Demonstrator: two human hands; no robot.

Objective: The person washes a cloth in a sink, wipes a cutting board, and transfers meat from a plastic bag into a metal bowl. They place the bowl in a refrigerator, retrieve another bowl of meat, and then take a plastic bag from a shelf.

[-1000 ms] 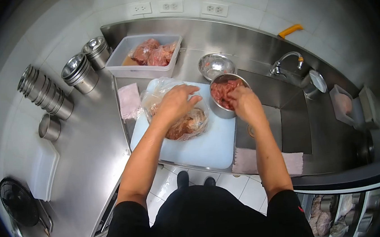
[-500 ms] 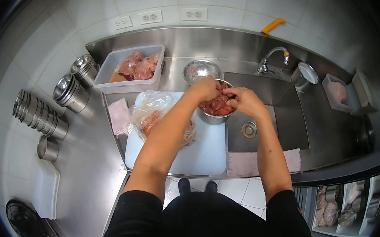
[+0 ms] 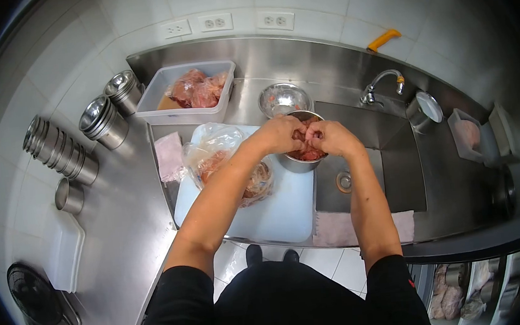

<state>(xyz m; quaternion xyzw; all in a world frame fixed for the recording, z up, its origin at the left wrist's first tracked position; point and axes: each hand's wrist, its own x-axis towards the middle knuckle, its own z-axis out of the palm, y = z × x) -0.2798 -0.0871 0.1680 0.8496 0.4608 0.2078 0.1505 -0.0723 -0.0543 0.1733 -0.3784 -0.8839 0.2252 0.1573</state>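
Note:
Red raw meat (image 3: 310, 154) fills a round steel pot (image 3: 299, 164) standing on the right part of a light blue cutting board (image 3: 277, 213). Over the pot's mouth, my left hand (image 3: 282, 134) has its fingers curled in on a piece of the meat. Close beside it, my right hand (image 3: 336, 138) pinches meat between thumb and fingers. The fingertips nearly meet and partly hide what they grip. Left of the pot, partly behind my left forearm, an open clear plastic bag (image 3: 215, 143) with more meat lies on the board.
Behind the board are a plastic tub (image 3: 185, 115) of bagged meat and a steel bowl (image 3: 275, 93). A sink (image 3: 397, 178) with a faucet (image 3: 368, 95) lies right. Stacked steel containers (image 3: 105, 123) line the left wall. An open drawer (image 3: 480, 316) is at lower right.
My hands have drawn closer together over the pot, my left hand now turned more over its near rim. The whole view has shifted slightly.

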